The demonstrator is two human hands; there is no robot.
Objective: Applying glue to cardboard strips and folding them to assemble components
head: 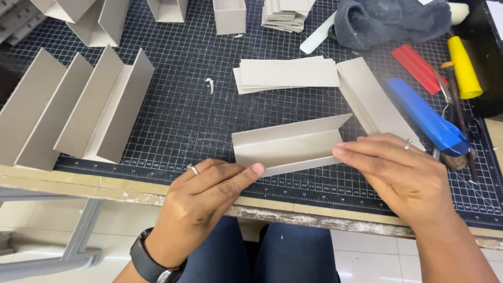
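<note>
Grey card is the story at the near edge of the cutting mat (pixel 199 120): a long folded strip (pixel 291 144), bent into an L along its length, sits just inside the mat's front border. Left hand (pixel 209 196) comes in from below, index finger stretched out and pressing the strip's lower left corner, the other fingers curled loosely, not clenched. Right hand (pixel 401 173) pinches the opposite end, fingertips laid flat along the right edge. So both hands are on the one piece, steadying it between them, upright wall at the back, flat flange towards the person.

Just behind it, a stack of flat strips (pixel 288 73) lies waiting, uncreased as far as can be seen, and one more angled piece (pixel 372 102) leans beside the stack. Over on the left, a row of larger folded boards (pixel 78 107) stands finished-looking, nested side by side. By that count, a fair batch looks done and a good pile of flat strips remains.

Out to the right: a blue utility knife (pixel 427 118), a red bar (pixel 417 68), a yellow-handled tool (pixel 463 68), and a dark cloth (pixel 390 21) bundled at the top.
</note>
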